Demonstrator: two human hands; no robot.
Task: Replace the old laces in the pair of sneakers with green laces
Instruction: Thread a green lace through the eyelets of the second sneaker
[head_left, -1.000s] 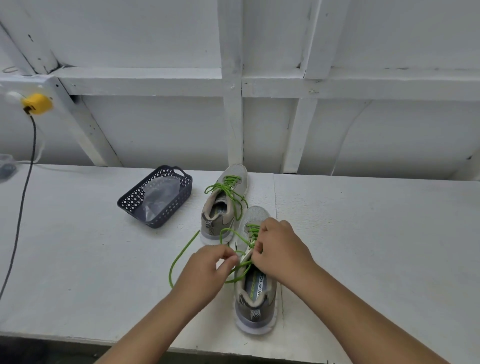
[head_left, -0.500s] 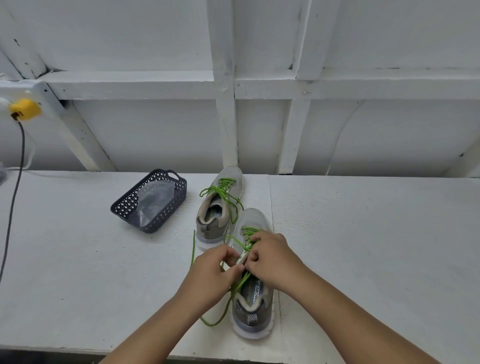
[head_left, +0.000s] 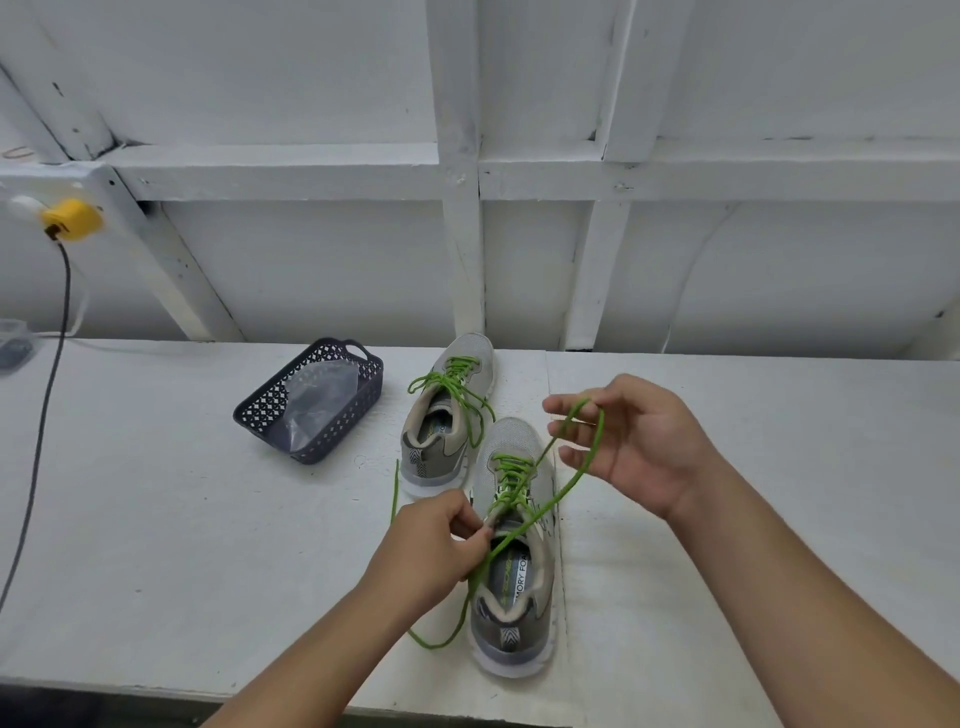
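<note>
Sneakers sit on your white bench, both grey with green laces: the far shoe stands toes toward the wall, the near shoe is just in front of it and slightly right, heel toward you, the two nearly touching. Bench top is painted white, rough, with a seam running front to back beside the near shoe. Behind it a white wall with painted wooden studs, a horizontal rail and diagonal braces. Left of the far shoe, apart from it, a dark perforated basket lies at an angle with a clear plastic bag inside. On the far left a yellow plug is on the rail, its black cable dropping across the bench; some small grey object at the left edge, too cropped to tell. Your left hand pinches the lace at the near shoe's top eyelets, fingers curled against the tongue. Your right hand is lifted above and right of that shoe, fingers loosely spread, with a loop of the same lace draped over the fingertips; thumb contact can't be made out. A loose lace end trails off the near shoe's left side onto the bench, curving under your left forearm.
</note>
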